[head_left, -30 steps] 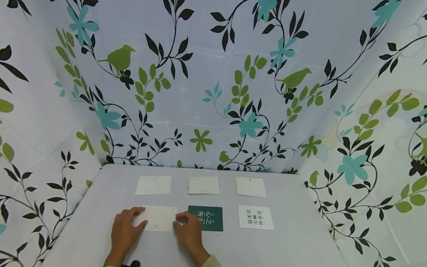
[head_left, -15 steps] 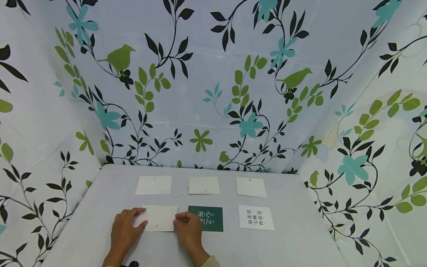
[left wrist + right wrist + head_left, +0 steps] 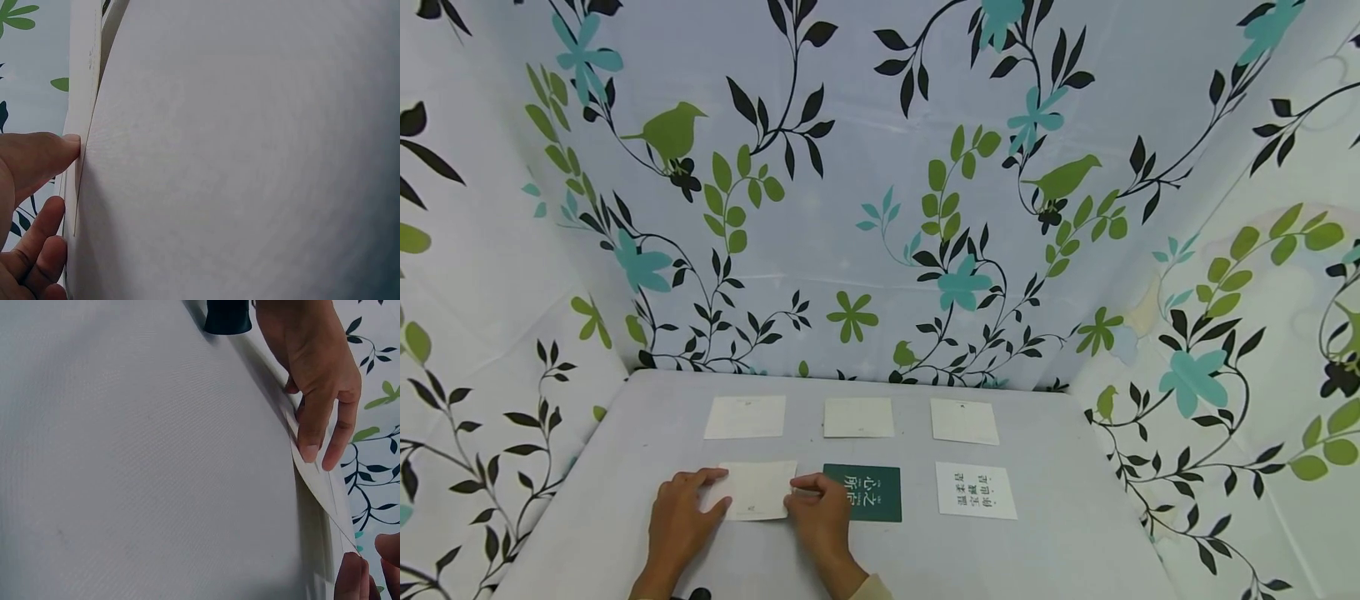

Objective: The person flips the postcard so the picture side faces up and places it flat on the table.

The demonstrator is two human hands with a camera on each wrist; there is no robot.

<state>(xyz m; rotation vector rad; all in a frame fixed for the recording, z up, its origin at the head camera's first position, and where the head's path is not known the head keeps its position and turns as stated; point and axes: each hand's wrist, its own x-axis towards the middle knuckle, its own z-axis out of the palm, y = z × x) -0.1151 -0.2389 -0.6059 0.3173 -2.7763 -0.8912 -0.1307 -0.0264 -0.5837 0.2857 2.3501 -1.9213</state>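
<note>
Bowed card, right hand pinching edge, table strip behind

My right fingers hide part of the green card; left of it, the pale card bears a mark too small to read.

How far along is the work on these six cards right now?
Likely done: the green card and white card, both lying with large print showing. In hand: the near-left card, pale side up; the right hand pinches its right edge, the left hand touches its left. Probably left: the far-left, far-middle and far-right cards, pale side up, untouched by either hand.
</note>
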